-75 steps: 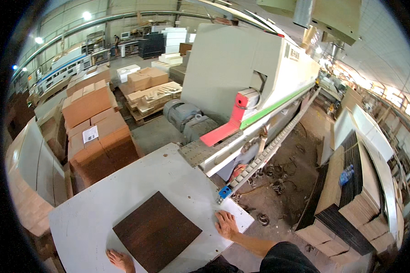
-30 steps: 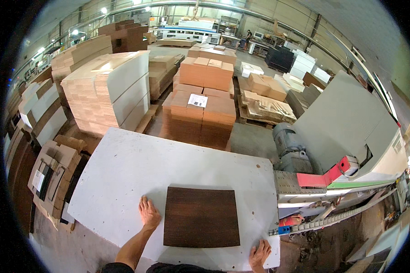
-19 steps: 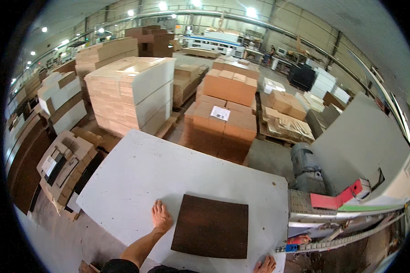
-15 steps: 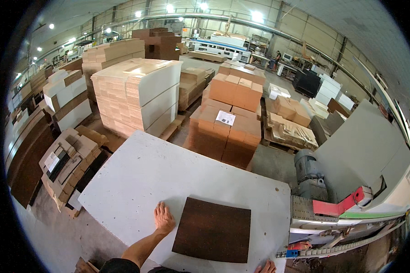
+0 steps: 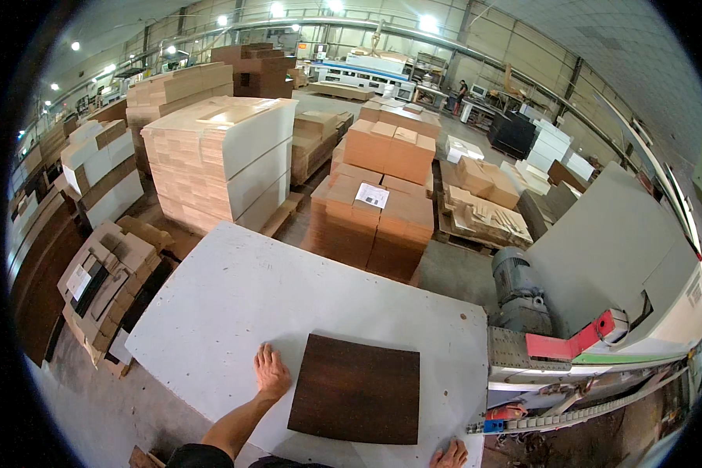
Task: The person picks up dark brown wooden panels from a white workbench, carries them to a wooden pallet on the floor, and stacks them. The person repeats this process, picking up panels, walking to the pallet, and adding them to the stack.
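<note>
A dark brown rectangular board (image 5: 355,390) lies on a white tabletop (image 5: 304,285). Just left of the board, my left hand (image 5: 271,374) rests palm down on the table, fingers stretched forward and holding nothing. It sits close to the board's left edge, apart from it. At the lower edge of the picture, my right hand (image 5: 449,455) touches the table near its right corner, below and right of the board. Its fingers lie on the surface with nothing seen in them; the rest of that hand is cut off.
Right of the table stands a machine with a grey motor (image 5: 516,285), a red bracket (image 5: 571,339) and a cable chain (image 5: 577,417). Beyond the table are stacks of brown panels (image 5: 366,226) and pale panels (image 5: 203,164). A pallet of cardboard pieces (image 5: 105,285) stands left. A person (image 5: 461,95) is far back.
The whole view has shifted slightly, so the table and stacks sit a little farther left. Slightly more of my right hand shows. The board and both hands keep their places on the table.
</note>
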The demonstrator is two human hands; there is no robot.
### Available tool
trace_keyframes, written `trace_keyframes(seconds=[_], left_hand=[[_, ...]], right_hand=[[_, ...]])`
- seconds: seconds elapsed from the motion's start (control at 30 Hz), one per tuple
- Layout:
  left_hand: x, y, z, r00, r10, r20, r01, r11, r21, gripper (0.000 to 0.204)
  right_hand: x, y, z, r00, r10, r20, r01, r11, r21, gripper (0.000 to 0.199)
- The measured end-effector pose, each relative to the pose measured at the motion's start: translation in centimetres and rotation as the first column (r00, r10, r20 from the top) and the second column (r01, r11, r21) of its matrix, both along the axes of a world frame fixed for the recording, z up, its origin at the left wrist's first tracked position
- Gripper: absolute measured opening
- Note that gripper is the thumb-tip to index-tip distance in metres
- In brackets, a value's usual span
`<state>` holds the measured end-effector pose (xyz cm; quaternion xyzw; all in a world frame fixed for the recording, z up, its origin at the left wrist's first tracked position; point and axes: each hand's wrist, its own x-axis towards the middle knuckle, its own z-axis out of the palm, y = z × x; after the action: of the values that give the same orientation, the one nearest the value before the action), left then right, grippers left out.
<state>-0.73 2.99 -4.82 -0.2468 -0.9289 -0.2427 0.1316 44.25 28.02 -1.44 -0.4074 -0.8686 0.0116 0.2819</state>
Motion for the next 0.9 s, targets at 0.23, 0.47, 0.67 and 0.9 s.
trace_keyframes(seconds=[0.23, 0.47, 0.67, 0.9], left_hand=[[0.05, -0.03, 0.15, 1.000, 0.006, 0.017, -0.006, 1.000, -0.008, 0.041], [0.12, 0.06, 0.46, 0.999, 0.015, 0.034, -0.015, 1.000, -0.005, 0.043], [0.10, 0.01, 0.59, 1.000, 0.014, 0.027, -0.013, 1.000, -0.022, 0.043], [0.00, -0.02, 0.21, 1.000, 0.005, 0.006, -0.005, 1.000, -0.018, 0.042]], right_hand=[[0.04, 0.20, -0.23, 0.999, 0.003, 0.049, -0.003, 1.000, 0.012, 0.043], [0.19, 0.30, -0.64, 0.998, -0.008, 0.066, 0.009, 1.000, -0.024, 0.044], [-0.03, 0.18, -0.37, 1.000, -0.010, 0.000, 0.010, 0.997, -0.071, 0.046], [-0.15, 0.09, -0.13, 1.000, -0.011, 0.006, 0.011, 1.000, -0.022, 0.045]])
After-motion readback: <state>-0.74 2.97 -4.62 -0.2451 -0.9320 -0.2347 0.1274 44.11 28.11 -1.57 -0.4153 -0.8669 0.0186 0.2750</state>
